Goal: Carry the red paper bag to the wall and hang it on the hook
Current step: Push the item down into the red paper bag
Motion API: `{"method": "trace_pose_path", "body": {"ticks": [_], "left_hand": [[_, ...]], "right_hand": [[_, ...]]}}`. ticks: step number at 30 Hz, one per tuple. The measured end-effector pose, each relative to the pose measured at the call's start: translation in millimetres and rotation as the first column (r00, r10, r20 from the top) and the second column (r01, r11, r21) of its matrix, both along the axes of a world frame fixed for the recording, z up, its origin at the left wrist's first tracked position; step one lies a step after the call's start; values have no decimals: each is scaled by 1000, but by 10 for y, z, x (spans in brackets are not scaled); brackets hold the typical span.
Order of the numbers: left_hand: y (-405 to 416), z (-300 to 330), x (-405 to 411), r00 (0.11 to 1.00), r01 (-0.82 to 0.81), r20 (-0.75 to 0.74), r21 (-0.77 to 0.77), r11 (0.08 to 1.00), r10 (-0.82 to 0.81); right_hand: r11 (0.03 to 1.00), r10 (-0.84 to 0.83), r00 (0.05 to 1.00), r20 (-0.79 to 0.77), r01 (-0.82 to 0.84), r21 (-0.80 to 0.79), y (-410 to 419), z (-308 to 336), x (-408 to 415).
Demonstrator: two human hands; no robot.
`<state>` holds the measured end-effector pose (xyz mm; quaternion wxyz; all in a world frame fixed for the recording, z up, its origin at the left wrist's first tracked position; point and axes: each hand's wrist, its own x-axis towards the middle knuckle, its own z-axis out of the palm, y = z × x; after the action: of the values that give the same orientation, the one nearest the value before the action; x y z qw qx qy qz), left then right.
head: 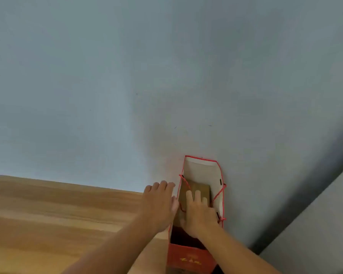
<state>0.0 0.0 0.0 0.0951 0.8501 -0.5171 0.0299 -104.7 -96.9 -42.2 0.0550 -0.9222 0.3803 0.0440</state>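
The red paper bag (220, 175) is seen from above, close against the grey-blue wall (166, 76), its mouth open and its inside white. Red rope handles (219, 193) hang loose at its rim. A brown box (201, 186) lies inside. My left hand (158, 202) is on the bag's left side, fingers stretched along the outside and thumb at the rim. My right hand (198, 212) reaches into the bag, fingers flat on the brown box. No hook is in view.
A wooden table (57, 214) fills the lower left, its right edge beside the bag. A dark strip and a lighter grey surface (315, 234) run diagonally across the lower right corner.
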Motion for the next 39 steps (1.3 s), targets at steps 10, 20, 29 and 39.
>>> {"method": "trace_pose_path", "body": {"ticks": [10, 20, 29, 39], "left_hand": [[69, -117, 99, 1000, -8, -16, 23, 1000, 8], [60, -102, 80, 999, 53, -2, -4, 999, -53], [-248, 448, -212, 972, -69, -233, -235, 970, 13], [-76, 815, -25, 958, -244, -236, -385, 890, 161]], "right_hand": [[994, 8, 988, -154, 9, 112, -80, -111, -51], [990, 101, 988, -113, -89, 112, -79, 599, 29], [996, 52, 993, 107, -43, -83, -197, 1806, 402], [993, 30, 987, 157, -47, 109, -13, 2118, 554]]}}
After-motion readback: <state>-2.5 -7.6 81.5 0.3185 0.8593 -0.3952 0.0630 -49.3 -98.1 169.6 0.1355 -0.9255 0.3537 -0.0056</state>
